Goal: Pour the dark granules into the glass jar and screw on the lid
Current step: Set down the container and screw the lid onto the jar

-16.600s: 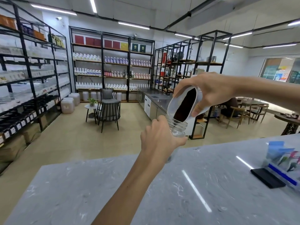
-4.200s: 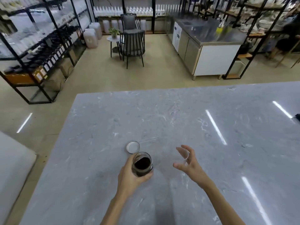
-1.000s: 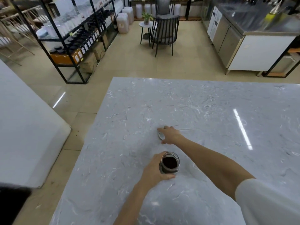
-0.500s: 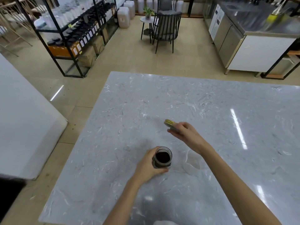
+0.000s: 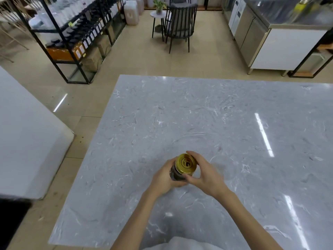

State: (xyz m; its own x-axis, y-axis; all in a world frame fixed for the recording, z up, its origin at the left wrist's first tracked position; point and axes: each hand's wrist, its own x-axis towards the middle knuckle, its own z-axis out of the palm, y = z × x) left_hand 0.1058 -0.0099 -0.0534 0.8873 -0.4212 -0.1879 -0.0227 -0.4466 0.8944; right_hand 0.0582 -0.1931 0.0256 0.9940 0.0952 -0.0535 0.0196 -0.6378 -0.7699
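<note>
The glass jar (image 5: pixel 174 175) stands on the grey marble table (image 5: pixel 198 120), dark with granules inside. A gold lid (image 5: pixel 186 163) with a dark mark sits on the jar's mouth. My left hand (image 5: pixel 163 177) wraps the jar's left side. My right hand (image 5: pixel 205 173) curls around the lid's rim, with fingers at its far edge and thumb at its near edge. An empty clear plastic cup (image 5: pixel 219 162) stands just to the right, partly hidden behind my right hand.
The table's left edge (image 5: pixel 84 157) drops to the tiled floor. A white counter (image 5: pixel 27 141) stands to the left. Black shelving (image 5: pixel 72 38), a chair (image 5: pixel 180 24) and a steel cabinet (image 5: pixel 270 38) stand beyond the table's far edge.
My right hand picked the lid off the table, turned it gold side up and carried it onto the jar. My left hand stayed on the jar.
</note>
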